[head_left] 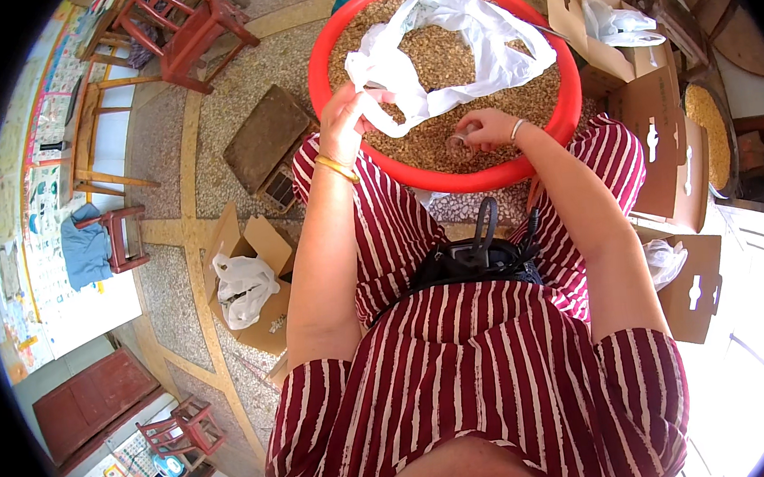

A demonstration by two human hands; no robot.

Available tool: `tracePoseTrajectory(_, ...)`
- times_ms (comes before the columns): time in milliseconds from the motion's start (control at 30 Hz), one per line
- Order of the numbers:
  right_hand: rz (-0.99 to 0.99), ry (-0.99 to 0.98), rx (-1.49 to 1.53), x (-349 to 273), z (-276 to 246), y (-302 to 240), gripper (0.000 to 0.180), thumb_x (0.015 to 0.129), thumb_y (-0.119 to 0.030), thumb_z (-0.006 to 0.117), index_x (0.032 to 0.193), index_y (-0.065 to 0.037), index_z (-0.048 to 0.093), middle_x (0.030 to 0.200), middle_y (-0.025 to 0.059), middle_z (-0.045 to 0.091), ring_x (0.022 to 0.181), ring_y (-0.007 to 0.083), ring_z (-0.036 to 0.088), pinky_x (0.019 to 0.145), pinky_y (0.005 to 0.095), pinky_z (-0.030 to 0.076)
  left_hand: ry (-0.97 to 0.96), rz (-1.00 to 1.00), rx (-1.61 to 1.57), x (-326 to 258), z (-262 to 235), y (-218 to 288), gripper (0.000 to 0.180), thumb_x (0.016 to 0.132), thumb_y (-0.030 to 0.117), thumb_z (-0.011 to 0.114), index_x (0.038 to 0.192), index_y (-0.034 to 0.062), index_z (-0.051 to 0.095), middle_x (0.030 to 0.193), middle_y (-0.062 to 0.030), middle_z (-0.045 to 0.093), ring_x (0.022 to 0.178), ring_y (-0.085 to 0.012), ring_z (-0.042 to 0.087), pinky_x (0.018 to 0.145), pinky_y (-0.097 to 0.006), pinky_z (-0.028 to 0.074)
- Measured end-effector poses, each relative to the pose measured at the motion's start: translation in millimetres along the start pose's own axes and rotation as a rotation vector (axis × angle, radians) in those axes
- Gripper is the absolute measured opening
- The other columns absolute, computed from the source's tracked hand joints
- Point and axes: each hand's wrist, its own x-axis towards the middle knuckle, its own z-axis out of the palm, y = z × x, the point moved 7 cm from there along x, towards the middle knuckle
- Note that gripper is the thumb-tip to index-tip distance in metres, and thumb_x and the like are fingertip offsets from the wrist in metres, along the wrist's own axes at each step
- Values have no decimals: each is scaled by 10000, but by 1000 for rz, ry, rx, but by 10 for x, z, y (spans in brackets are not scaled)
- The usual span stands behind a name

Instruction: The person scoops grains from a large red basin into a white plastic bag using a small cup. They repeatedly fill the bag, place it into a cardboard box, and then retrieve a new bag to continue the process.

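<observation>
"Bag (502, 48) first: where was it?"

"Above the brown grains (352, 30), within the red basin (320, 61), its mouth spread in a wide loop. Whether its underside touched the grains, I couldn't tell."

"And the left hand (344, 122)?"

"Its fingers were closed on the bag's bunched edge, at the left end. That looked a sound grip, though the far edge had no hand on it and seemed free to sag. A light lift would likely have helped the mouth gape."

"What about the right hand (486, 131)?"

"It was low, at the near side of the basin, its fingers curled around a small clear cup (459, 145), or something like one. I couldn't make out what was in it."

"So what did good handling call for?"

"Steadiness on the left, I'd say, and a level cup on the right; a tilt near the rim risked strewing grains on the striped trousers (613, 147). The plastic looked thin, so a gentle pull suited it better than a hard tug."
</observation>
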Motion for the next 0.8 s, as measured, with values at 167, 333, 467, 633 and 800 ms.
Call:
tracePoseTrajectory(167,65,-60,413,-319,-250,-303,419,785,-215,604,1147,-32,502,749,47,598,576,97,568,540,242,491,-19,11,7,-16,38,38,542,858,295,461,1262,-56,373,924,-180,602,674,-161,592,635,-275,497)
tracePoseTrajectory(333,-166,133,539,-468,-568,-681,425,778,-212,646,1145,-42,515,857,42,589,609,93,571,554,220,480,-22,22,9,-4,46,37,534,854,353,483,1242,-8,427,910,-136,625,677,-117,604,598,-218,508)
tracePoseTrajectory(467,-278,608,297,-432,-829,-772,440,748,-151,665,1160,-87,523,945,72,573,645,104,574,579,229,490,-57,14,15,3,20,-1,554,849,375,497,1242,-9,433,888,-134,628,671,-111,598,582,-208,495)
tracePoseTrajectory(633,-405,989,-224,-439,-871,-964,434,678,-130,649,1092,-210,548,1078,118,510,825,240,598,712,324,511,-67,24,21,-3,42,11,541,847,392,505,1221,3,464,886,-130,628,669,-116,598,583,-216,493)
tracePoseTrajectory(800,-468,1063,-477,-475,-798,-1124,485,658,-80,658,1106,-217,532,1122,95,497,890,292,579,744,362,505,-89,29,-5,1,94,48,523,854,370,504,1226,6,458,895,-139,624,683,-123,602,591,-224,495)
